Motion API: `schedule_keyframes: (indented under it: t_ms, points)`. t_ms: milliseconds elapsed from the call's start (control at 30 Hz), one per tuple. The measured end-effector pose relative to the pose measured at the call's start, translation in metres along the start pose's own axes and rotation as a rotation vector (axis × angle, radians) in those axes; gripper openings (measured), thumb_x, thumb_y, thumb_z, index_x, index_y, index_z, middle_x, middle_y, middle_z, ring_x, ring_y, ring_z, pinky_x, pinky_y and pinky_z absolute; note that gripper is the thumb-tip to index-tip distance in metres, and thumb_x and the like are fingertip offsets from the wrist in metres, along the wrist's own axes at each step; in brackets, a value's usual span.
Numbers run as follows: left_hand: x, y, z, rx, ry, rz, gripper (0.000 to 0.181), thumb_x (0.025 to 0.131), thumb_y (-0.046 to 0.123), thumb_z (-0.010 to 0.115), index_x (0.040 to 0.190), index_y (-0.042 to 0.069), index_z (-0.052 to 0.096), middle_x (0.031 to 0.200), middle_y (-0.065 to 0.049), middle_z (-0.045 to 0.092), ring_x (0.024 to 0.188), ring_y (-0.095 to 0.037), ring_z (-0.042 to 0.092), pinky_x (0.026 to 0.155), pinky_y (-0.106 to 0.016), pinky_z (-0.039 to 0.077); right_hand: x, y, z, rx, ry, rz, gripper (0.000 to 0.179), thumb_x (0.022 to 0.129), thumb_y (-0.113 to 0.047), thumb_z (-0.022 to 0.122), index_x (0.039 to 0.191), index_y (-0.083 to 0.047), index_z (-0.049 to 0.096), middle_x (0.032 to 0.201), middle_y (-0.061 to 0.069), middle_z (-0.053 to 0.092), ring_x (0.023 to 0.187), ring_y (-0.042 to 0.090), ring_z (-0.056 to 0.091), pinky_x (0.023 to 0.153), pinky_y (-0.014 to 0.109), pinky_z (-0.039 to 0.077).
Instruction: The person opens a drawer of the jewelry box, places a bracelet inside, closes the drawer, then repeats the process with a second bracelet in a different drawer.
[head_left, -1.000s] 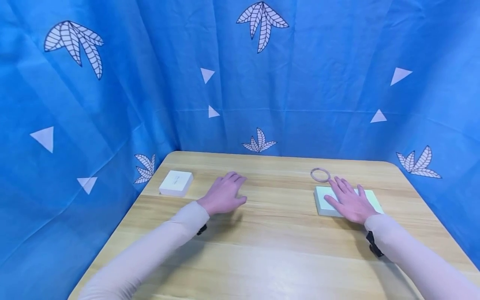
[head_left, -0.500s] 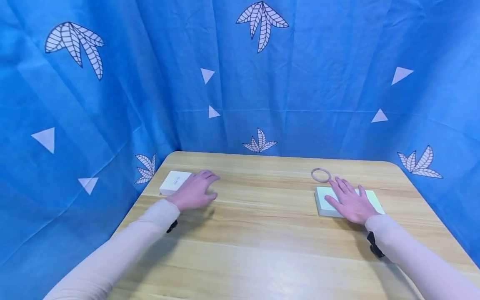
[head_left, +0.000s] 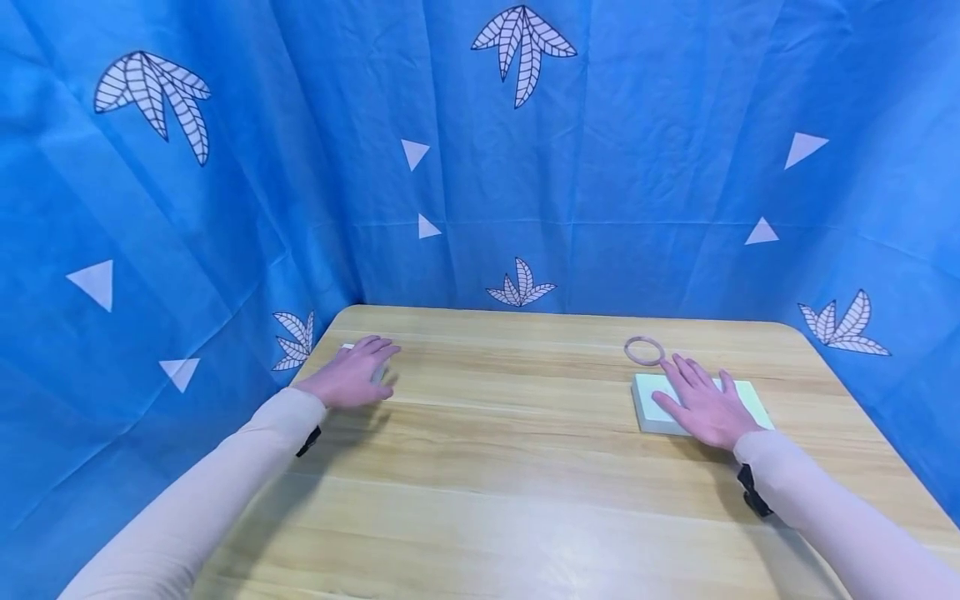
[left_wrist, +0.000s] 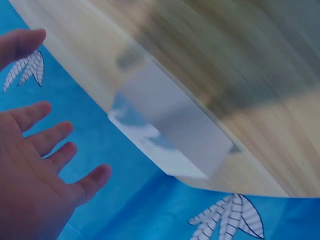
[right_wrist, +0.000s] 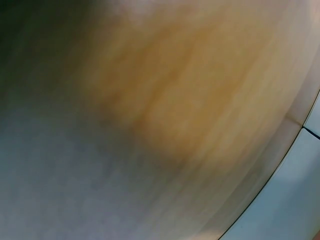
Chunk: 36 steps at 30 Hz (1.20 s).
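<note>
My left hand (head_left: 351,372) is over the white box (head_left: 347,346) at the table's left, covering most of it in the head view. From the left wrist, the fingers (left_wrist: 60,145) look spread and loosely bent, and the white box (left_wrist: 175,117) sits apart from them with shadows across it. At the right, my right hand (head_left: 705,407) lies with straight fingers on a flat pale green box (head_left: 752,398). Just behind that box lies a thin pinkish ring (head_left: 643,351), close to the fingertips. The right wrist view is blurred and shows no fingers.
The light wooden table (head_left: 487,467) has a rounded far edge. A blue curtain (head_left: 645,167) with white leaf and triangle prints hangs behind it and along both sides. Pale floor tiles (right_wrist: 285,195) show past the table edge in the right wrist view.
My left hand has moved left from the middle of the table and now covers most of the white box. The right hand stays on the pale green box.
</note>
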<state>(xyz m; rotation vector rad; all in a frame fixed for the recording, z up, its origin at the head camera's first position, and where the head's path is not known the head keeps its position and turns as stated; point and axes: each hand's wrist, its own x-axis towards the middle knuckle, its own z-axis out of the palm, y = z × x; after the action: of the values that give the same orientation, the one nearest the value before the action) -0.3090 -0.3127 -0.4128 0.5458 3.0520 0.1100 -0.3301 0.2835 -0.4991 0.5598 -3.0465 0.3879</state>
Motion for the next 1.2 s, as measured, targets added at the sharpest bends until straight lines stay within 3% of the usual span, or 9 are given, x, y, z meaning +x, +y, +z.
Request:
schedule_keyframes:
  t_ms: [200,367,633,833,1200]
  points:
    - [-0.001,-0.015,-0.005,-0.032,-0.048,-0.014,0.093,0.073,0.031,0.083,0.155,0.017,0.041,0.158,-0.015,0.04,0.146,-0.042,0.029,0.11,-0.073,0.028,-0.001,-0.001,0.0,-0.003,-0.003,0.001,0.083,0.103,-0.064,0.029,0.162,-0.007,0.017,0.166,0.024,0.013,0.151,0.048,0.012,0.111,0.077,-0.002]
    - [0.004,-0.024,-0.007,-0.029,-0.07,-0.015,0.097,0.066,0.023,0.085,0.153,0.018,0.043,0.156,-0.017,0.041,0.143,-0.042,0.033,0.105,-0.07,0.034,-0.003,-0.002,0.0,-0.005,0.004,0.001,0.082,0.103,-0.063,0.03,0.161,-0.006,0.019,0.166,0.025,0.015,0.15,0.049,0.014,0.111,0.077,0.0]
    - [0.01,-0.037,-0.002,-0.004,-0.112,-0.044,0.098,0.068,0.023,0.086,0.155,0.02,0.04,0.157,-0.021,0.036,0.141,-0.046,0.031,0.104,-0.07,0.036,-0.003,-0.002,0.001,-0.018,0.028,0.003,0.081,0.103,-0.063,0.031,0.161,-0.007,0.021,0.165,0.024,0.018,0.15,0.049,0.017,0.111,0.077,0.002]
    - [0.008,-0.044,0.004,-0.012,-0.164,-0.073,0.109,0.06,0.018,0.089,0.156,0.018,0.037,0.158,-0.023,0.034,0.141,-0.047,0.029,0.104,-0.071,0.034,-0.001,-0.004,-0.001,-0.017,0.013,-0.005,0.081,0.103,-0.063,0.03,0.161,-0.008,0.019,0.166,0.023,0.017,0.151,0.048,0.015,0.112,0.077,0.002]
    - [0.014,-0.045,0.01,-0.02,-0.186,-0.099,0.108,0.062,0.013,0.088,0.157,0.017,0.036,0.158,-0.023,0.034,0.142,-0.051,0.026,0.106,-0.072,0.032,-0.001,-0.001,-0.001,-0.022,0.011,0.014,0.082,0.103,-0.064,0.029,0.162,-0.008,0.019,0.166,0.023,0.016,0.151,0.047,0.016,0.112,0.076,0.0]
